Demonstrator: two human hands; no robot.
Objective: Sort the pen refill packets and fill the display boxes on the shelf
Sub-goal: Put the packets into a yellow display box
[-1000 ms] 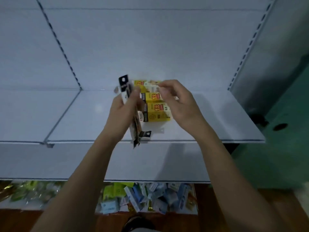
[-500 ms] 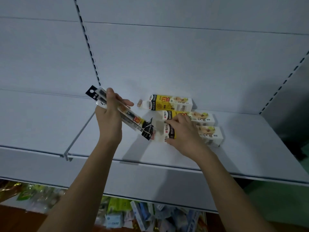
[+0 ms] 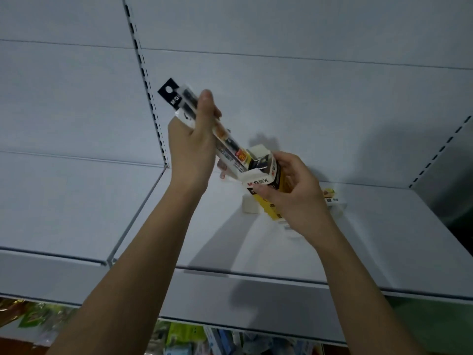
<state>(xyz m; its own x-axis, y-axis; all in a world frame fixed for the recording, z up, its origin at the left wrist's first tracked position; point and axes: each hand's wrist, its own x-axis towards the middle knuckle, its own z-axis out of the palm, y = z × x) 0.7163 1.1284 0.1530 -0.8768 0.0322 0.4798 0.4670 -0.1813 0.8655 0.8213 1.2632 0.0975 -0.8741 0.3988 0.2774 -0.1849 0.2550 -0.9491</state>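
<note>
My left hand (image 3: 194,147) grips a bundle of long clear refill packets (image 3: 179,98) with black header cards, tilted down to the right. Their lower ends reach into the open top of a yellow and white display box (image 3: 266,185). My right hand (image 3: 294,196) holds that box tilted up off the white shelf (image 3: 384,239), its flap open. Another display box (image 3: 332,198) lies behind my right hand, mostly hidden, and a white box end (image 3: 250,207) shows below the held box.
The shelf has a white back panel with slotted uprights (image 3: 146,78) at left and at right (image 3: 440,149). An adjoining shelf section (image 3: 64,206) lies to the left. Below the shelf edge, a heap of coloured packets (image 3: 184,339) lies on the floor.
My right hand has lifted one display box off the shelf and tilted it up. My left hand has swung the packets' lower ends into its open top.
</note>
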